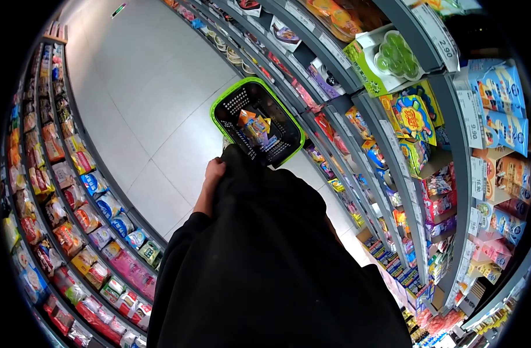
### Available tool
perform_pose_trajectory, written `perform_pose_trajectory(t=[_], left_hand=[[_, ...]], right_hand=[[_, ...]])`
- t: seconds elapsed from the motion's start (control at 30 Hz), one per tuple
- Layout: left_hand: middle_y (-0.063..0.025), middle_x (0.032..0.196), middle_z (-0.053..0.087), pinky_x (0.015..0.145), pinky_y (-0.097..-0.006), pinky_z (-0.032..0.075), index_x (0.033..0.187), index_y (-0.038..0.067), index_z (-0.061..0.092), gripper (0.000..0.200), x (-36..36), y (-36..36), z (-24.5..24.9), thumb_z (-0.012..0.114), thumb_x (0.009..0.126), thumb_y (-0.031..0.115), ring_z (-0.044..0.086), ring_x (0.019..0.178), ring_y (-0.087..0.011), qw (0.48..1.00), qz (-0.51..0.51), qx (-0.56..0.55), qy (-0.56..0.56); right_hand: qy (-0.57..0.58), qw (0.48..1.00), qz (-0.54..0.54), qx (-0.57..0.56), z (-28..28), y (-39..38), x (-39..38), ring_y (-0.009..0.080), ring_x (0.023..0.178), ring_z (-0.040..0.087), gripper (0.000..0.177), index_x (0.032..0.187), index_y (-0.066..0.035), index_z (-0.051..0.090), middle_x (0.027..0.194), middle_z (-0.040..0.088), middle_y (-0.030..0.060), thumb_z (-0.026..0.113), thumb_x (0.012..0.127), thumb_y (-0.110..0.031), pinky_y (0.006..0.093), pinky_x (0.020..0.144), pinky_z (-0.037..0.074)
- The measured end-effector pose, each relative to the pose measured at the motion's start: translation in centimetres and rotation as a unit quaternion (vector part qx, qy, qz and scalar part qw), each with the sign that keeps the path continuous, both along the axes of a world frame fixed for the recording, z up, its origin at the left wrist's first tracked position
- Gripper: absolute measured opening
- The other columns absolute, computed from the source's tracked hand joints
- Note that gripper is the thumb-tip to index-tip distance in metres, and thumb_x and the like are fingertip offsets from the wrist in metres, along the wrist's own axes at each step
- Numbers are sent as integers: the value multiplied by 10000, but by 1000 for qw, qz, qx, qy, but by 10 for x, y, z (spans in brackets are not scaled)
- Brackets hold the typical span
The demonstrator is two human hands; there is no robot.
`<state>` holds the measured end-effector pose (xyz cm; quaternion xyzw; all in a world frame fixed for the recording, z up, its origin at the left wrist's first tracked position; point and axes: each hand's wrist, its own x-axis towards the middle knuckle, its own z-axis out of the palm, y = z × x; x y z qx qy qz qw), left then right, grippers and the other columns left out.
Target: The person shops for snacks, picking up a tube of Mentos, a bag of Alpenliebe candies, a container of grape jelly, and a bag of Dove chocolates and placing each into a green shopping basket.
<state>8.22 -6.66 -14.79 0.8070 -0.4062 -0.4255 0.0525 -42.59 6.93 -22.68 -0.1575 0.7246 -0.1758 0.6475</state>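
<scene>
My left hand [215, 170] is closed in front of my body, at the edge of my black clothing. What it grips, if anything, is hidden behind the cloth. Just ahead of it is a black basket [222, 119] with a bright green rim, its near side partly covered by my clothing. Inside the basket lie several small snack packets [255, 129] in orange, yellow and purple. My right hand is out of sight behind my clothing.
Shelves of bagged snacks [83, 185] curve along the left. On the right, close to the basket, stand shelves with price tags, a yellow candy bag [413, 116] and a green grape-like pack [397, 56]. Pale floor tiles [144, 87] run between them.
</scene>
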Motion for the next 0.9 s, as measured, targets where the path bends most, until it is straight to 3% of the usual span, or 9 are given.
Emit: perform_pose_trajectory(t=[0.57,0.9], left_hand=[[-150,786,671,673,-350,489,911,37,619,241,61,-18,-44,573,846,264,630,698,-249,974,158,-143,81],[-102,759,669,659,-306,483,906,38,661,227,136,-18,-61,589,814,234,608,689,-177,977,186,-46,91]], right_hand=[[81,985,133,-68,76,-101,69,150,760,585,118,869,-27,641,805,621,54,568,824,-108,300,691,471],[93,986,127,-61,102,-127,146,153,768,586,119,874,-25,642,807,621,57,573,820,-105,297,700,470]])
